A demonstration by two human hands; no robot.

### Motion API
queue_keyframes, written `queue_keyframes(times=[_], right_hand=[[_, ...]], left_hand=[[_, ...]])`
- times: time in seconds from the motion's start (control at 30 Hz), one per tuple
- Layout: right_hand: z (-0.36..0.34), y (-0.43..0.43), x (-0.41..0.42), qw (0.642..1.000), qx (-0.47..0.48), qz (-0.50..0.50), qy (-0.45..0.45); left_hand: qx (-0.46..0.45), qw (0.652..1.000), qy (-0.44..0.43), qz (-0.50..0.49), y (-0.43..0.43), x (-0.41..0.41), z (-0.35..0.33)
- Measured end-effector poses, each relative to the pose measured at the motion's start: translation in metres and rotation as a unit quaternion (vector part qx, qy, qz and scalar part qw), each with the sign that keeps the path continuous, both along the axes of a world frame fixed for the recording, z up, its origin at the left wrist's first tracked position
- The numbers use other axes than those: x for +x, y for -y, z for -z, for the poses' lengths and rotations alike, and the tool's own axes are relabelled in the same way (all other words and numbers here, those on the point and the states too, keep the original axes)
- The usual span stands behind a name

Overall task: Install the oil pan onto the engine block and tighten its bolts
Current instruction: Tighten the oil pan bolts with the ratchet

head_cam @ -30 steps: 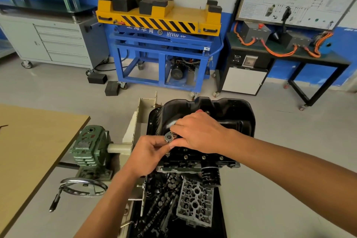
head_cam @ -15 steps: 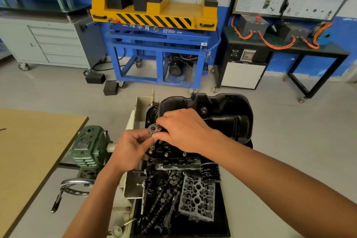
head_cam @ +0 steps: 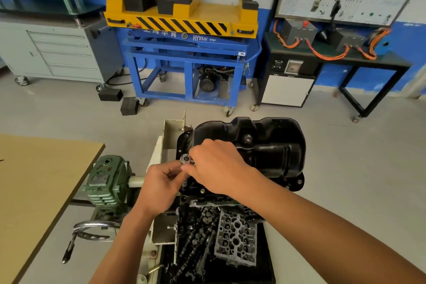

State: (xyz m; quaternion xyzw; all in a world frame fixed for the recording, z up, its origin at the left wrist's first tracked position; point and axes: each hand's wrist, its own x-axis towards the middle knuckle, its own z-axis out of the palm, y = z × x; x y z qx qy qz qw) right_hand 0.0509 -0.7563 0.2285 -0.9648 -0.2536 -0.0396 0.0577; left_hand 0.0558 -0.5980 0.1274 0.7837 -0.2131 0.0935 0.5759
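Black oil pan (head_cam: 272, 152) risks a rounded bolt — left hand (head_cam: 161, 184) and right hand (head_cam: 216, 163) both pinch the small ratchet (head_cam: 185, 159), which could slip if tilted.

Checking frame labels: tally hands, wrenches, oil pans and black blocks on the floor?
Hands: 2 (left hand, right hand)
Wrench: 1
Oil pan: 1
Black blocks on the floor: 2
Total: 6
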Motion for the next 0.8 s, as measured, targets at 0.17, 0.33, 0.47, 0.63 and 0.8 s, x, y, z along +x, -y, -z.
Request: queue_keyframes(times=[0.17,0.33,0.47,0.63,0.8], right_hand=[[-0.004,-0.011,0.000,0.998,0.004,0.054,-0.021],[-0.003,-0.021,0.000,0.988,0.041,0.127,-0.081],[-0.015,-0.028,0.003,0.988,0.018,0.110,-0.110],[-0.028,-0.034,0.008,0.992,-0.105,0.005,-0.076],[-0.033,-0.044,0.009,0.967,-0.236,-0.092,-0.019]], left_hand=[[-0.006,0.999,0.001,-0.049,-0.002,0.008,0.012],[0.009,0.998,-0.010,-0.066,0.001,0.006,0.014],[0.032,0.999,0.026,-0.035,-0.008,0.008,0.014],[0.046,0.999,0.024,0.014,-0.020,0.011,0.016],[0.062,0.996,0.011,0.065,-0.032,0.015,0.015]])
